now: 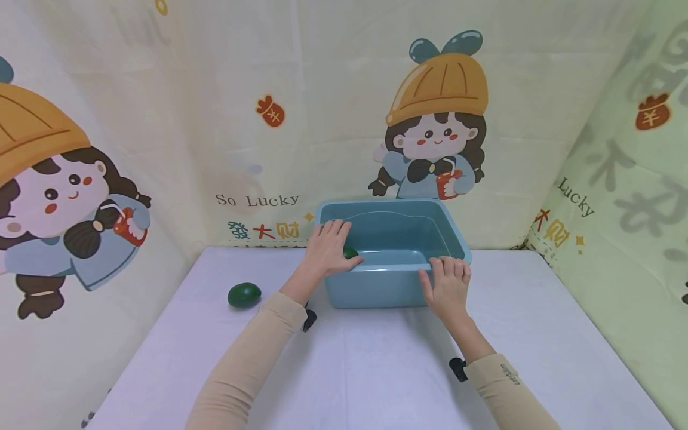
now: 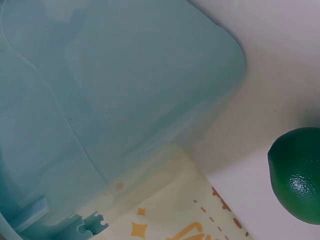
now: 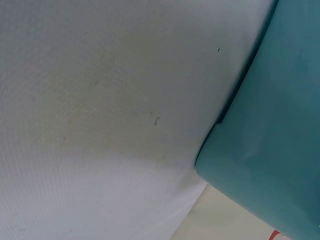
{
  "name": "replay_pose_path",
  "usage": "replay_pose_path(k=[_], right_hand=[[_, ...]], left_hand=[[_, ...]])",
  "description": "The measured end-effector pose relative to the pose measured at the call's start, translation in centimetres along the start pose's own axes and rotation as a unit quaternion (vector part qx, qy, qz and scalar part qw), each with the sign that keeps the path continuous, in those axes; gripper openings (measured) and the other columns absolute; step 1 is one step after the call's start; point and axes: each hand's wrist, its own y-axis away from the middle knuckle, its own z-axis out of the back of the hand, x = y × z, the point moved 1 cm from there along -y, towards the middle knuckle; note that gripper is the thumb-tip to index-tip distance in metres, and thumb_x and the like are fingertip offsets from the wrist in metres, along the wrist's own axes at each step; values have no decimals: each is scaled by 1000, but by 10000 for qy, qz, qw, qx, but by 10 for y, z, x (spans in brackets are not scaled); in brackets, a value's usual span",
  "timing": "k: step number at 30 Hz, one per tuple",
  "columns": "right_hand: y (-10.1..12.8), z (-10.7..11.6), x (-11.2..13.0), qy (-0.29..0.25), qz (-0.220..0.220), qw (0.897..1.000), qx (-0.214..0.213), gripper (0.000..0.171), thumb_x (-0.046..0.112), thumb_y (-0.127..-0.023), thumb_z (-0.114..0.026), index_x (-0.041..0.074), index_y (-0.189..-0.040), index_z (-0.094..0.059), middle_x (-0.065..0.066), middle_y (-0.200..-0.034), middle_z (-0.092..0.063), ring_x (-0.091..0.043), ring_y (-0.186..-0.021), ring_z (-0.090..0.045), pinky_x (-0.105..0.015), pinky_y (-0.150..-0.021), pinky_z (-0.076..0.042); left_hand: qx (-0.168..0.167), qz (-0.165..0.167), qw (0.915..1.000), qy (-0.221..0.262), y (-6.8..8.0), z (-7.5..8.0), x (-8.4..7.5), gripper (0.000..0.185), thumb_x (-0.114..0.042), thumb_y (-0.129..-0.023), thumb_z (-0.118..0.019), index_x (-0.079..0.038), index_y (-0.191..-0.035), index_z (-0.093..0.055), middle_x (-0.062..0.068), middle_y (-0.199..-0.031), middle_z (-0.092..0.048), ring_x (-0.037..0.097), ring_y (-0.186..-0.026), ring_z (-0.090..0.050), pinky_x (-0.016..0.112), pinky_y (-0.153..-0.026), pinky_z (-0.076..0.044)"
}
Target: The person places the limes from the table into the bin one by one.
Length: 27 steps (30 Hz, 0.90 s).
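A blue-grey plastic bin point(image 1: 381, 288) stands at the back of the table. My left hand point(image 1: 326, 248) grips its front left corner, the thumb lying by the front rim. At the front right, my right hand point(image 1: 448, 283) holds the rim with its fingers curled over the edge. Inside the bin at the left, a dark green object point(image 1: 350, 252) shows partly, the rest hidden by my left hand. A glossy dark green oval fruit point(image 1: 244, 295) lies on the table left of the bin. The left wrist view shows the bin wall point(image 2: 125, 75) and a green fruit point(image 2: 297, 175).
The white-covered table point(image 1: 371, 370) extends in front of the bin. Behind it hangs a printed cloth backdrop point(image 1: 322, 149) with cartoon figures, and more cloth point(image 1: 645, 251) closes off the right side. Black wrist-mounted pieces point(image 1: 458, 369) jut out below both wrists.
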Motion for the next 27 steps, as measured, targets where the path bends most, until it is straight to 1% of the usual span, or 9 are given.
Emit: replay_pose_path(k=[4,11,18,27], right_hand=[[0,0,0,-10,-12,10000,36,52,46,-97,-27,-2,-98,-49,-18,-97,-42,-36,-91,-34,-53,-84,-20],[-1,0,1,-18,-8,10000,41,52,46,-97,-27,-2,-97,-49,-19,-97,-42,-36,-91,-33,-53,-84,-20],[-1,-1,1,4,7,10000,-40,53,46,-97,-27,-2,-97,-49,-18,-96,-42,-36,-90,-34,-53,-83,-20],[-1,0,2,-24,-72,9999,90,53,47,-96,-26,-1,-98,-49,-18,-97,-42,-36,-92,-34,-54,-85,-19]], left_hand=[[-38,1,10000,19,0,1,1,81,-64,-79,-48,-11,-138,-33,6,-135,-39,22,-125,-33,41,-102,-26],[-168,-3,9997,176,1,6,2,78,-60,-80,-52,-10,-138,-34,7,-135,-39,24,-124,-33,42,-103,-25],[-322,18,9992,245,7,11,7,77,-61,-81,-50,-11,-138,-34,6,-134,-40,23,-123,-35,43,-104,-26],[-402,51,9984,405,16,15,15,75,-59,-82,-50,-10,-137,-35,7,-133,-40,24,-123,-35,44,-104,-25]])
